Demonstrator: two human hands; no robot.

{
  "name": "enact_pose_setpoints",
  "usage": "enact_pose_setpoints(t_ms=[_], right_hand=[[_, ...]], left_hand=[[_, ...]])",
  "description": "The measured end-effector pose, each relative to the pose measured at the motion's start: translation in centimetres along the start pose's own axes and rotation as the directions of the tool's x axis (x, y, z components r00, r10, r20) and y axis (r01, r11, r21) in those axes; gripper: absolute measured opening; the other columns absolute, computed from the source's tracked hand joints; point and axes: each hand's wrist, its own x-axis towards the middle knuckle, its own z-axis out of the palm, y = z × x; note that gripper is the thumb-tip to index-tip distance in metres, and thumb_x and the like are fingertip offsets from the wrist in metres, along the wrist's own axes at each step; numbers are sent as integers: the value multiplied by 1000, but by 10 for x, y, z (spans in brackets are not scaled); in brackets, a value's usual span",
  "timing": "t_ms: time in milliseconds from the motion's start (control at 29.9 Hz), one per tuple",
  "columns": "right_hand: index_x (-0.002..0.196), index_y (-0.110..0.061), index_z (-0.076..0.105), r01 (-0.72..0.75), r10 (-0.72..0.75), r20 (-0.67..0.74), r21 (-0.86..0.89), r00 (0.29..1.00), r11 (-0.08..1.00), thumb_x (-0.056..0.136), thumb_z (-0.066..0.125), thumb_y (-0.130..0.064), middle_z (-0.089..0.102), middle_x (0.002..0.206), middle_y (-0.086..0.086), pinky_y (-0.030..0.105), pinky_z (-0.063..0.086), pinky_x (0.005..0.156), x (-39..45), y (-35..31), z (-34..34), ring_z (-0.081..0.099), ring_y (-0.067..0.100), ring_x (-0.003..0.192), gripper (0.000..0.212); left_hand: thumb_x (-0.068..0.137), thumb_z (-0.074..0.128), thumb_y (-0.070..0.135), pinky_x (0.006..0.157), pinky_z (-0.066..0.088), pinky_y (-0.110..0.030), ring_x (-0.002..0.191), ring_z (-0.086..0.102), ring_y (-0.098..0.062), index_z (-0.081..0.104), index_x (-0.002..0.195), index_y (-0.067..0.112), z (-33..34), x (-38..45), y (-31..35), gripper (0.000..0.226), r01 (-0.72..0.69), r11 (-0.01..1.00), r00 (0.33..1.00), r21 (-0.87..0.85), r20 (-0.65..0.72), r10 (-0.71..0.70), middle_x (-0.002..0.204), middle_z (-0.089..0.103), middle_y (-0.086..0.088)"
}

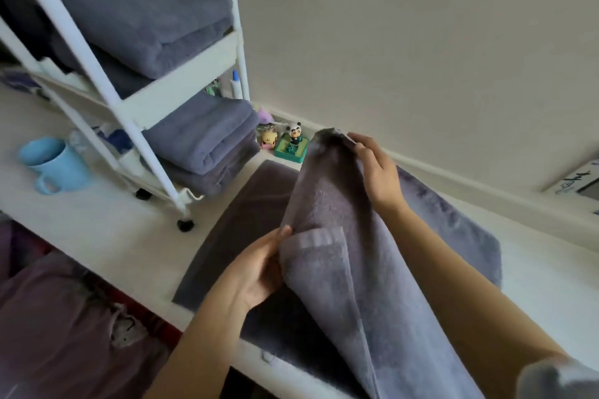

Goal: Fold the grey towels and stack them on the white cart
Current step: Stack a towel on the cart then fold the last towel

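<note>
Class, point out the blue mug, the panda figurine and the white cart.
blue mug [55, 160], head view, on its side wall.
panda figurine [295, 132], head view, on its head.
white cart [181, 97], head view, on a shelf's front rim.

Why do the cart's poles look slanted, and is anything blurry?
Head view: the wide-angle lens tilts and bends the white cart poles; soft, even light with no glare; the left hand and nearby grey towel are slightly motion-blurred.

- The white table [107, 236] carries the white cart [181, 100] on its black wheels.
- A blue mug [55, 162] stands beside it.
- A grey towel [246, 214] lies spread flat.
- Small toy figures [285, 141] stand at the wall.
</note>
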Motion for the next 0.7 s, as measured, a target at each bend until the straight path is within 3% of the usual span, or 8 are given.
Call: enact_pose_setpoints(t_ms=[67, 167, 234, 301, 401, 501, 601, 701], right_hand=[[122, -17, 60, -6, 7, 53, -22, 999, 1000, 97, 43, -26, 63, 121, -2, 22, 38, 97, 19, -1, 38, 54, 11, 115, 32], [126, -12, 55, -94, 154, 184, -303, 971, 948, 96, 41, -21, 62, 119, 12, 28, 37, 85, 43, 20, 101, 54, 28, 111, 34], [128, -10, 53, -127, 282, 272, -472, 920, 872, 95, 42, -19, 60, 123, 15, 31, 39, 87, 47, 47, 120, 53, 33, 113, 36], [123, -9, 57, -112, 330, 300, -564, 895, 818, 92, 45, -18, 62, 118, 16, 33, 43, 86, 46, 72, 131, 56, 35, 110, 34], [110, -8, 65, -86, 244, 203, -576, 948, 813, 92, 52, -22, 68, 106, 14, 32, 45, 76, 44, 84, 145, 62, 32, 96, 26], [99, -10, 67, -2, 5, 4, -544, 1000, 839, 94, 52, -29, 70, 87, 13, 35, 48, 67, 50, 72, 154, 63, 34, 80, 25], [89, -8, 71, 168, -316, -121, -644, 941, 747, 89, 58, -28, 65, 82, 14, 35, 43, 67, 74, 71, 172, 57, 34, 77, 23], [96, -1, 69, 105, -36, 126, -598, 991, 794, 91, 58, -19, 62, 102, 19, 35, 38, 81, 99, 93, 193, 53, 37, 97, 22]], left_hand=[[93, 54, 27, 77, 48, -34, 77, 67, -21, 72, 82, 10, -26, 1, 24, 28, -71, 997, 989, 34, -124, 75, 83, 72, -9], [90, 62, 28, 69, 47, -29, 79, 62, -21, 66, 78, 14, -81, 25, 37, 18, -76, 951, 913, 300, -363, 188, 73, 69, -3], [89, 63, 30, 65, 42, -27, 82, 59, -21, 62, 74, 15, -105, 45, 25, 21, 34, 804, 850, 594, -441, 290, 73, 64, -1], [91, 59, 33, 67, 38, -30, 86, 59, -26, 57, 75, 11, -121, 59, 12, 27, 157, 641, 819, 752, -462, 341, 80, 64, -7], [94, 50, 33, 64, 35, -33, 83, 58, -30, 47, 71, 13, -132, 63, 5, 31, 171, 566, 744, 807, -482, 463, 74, 59, -7], [96, 47, 26, 54, 35, -23, 56, 47, -9, 45, 70, 11, -117, 48, 7, 30, -46, 599, 643, 799, -435, 630, 60, 48, -1], [97, 45, 19, 49, 31, -19, 48, 41, -6, 42, 68, 12, -125, 57, 9, 31, -137, 665, 551, 734, -502, 667, 56, 42, 0], [96, 48, 24, 54, 31, -29, 58, 53, -24, 44, 72, 13, -151, 81, 11, 27, 91, 536, 548, 839, -491, 677, 58, 46, 1]])
